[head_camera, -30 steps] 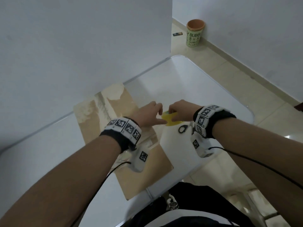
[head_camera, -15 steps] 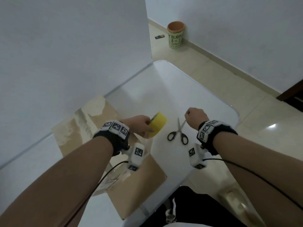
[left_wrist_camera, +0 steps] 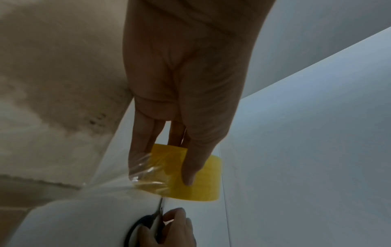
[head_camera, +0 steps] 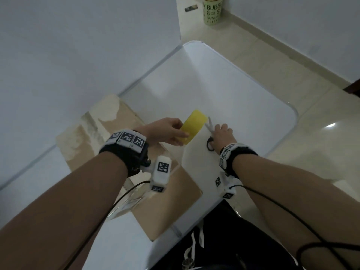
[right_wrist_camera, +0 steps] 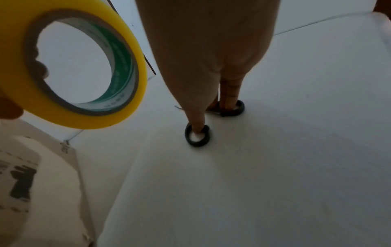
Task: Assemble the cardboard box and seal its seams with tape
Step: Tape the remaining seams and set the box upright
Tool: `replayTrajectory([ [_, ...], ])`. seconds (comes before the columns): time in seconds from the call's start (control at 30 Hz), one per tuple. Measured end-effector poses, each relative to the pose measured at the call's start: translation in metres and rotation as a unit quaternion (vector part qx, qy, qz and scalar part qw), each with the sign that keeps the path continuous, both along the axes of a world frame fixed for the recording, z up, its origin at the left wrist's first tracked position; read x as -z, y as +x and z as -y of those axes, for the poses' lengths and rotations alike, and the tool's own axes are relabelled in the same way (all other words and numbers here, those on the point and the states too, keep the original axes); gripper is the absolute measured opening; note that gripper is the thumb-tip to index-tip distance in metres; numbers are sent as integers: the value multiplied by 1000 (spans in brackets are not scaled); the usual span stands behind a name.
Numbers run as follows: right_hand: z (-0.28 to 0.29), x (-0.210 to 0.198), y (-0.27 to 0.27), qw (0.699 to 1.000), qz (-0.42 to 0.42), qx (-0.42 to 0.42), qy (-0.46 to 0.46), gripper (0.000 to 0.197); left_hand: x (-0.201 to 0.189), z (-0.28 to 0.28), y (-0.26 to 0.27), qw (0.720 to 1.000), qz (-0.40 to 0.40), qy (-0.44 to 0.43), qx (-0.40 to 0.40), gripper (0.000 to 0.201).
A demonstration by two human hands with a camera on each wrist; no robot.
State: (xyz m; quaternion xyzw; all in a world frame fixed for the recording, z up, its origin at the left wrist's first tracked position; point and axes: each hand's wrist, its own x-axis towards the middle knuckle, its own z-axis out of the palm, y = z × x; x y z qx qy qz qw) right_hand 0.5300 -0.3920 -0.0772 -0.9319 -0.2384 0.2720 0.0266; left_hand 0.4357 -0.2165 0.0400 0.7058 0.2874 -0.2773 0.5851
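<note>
- A white bench (head_camera: pixel 224 90) with rounded corners stands against a pale wall; beige floor tiles lie beyond its right edge, and a green cup (head_camera: pixel 212 10) stands on the floor by the wall, well beyond both hands.
- A flattened cardboard box (head_camera: pixel 167 197) lies on the bench under the left forearm, its far end scuffed pale.
- The left hand (head_camera: pixel 163 131) is raised over the box's right edge, fingers and thumb clasped round a yellow tape roll (head_camera: pixel 192 128) held on edge, its hole facing the right hand.
- A clear strip of tape (left_wrist_camera: pixel 118 182) runs from the roll back toward the box.
- The right hand (head_camera: pixel 223 134) is down on the bench just right of the roll, thumb in one black loop of the scissors (right_wrist_camera: pixel 197 135) and fingers in the other, gripping them.
- The scissors' blades point away from the person, their tip next to the roll.
- Both wrists wear black bands with printed markers and a white camera unit.
</note>
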Motion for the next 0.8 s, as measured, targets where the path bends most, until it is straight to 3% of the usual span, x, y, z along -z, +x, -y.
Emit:
replayTrajectory([
  [0.2, 21, -4, 1, 1000, 8, -24, 8, 27, 0, -1, 1, 1000, 11, -12, -11, 27],
  [0.5, 41, -15, -11, 997, 36, -60, -29, 31, 0, 0, -2, 999, 40, -15, 6, 21],
  [0.63, 40, -20, -12, 997, -40, 9, 63, 34, -1, 2, -3, 999, 48, -4, 20, 28],
  [0.8, 48, -28, -18, 966, -206, 94, 127, 46, -1, 3, -4, 998, 55, 9, 28, 28],
])
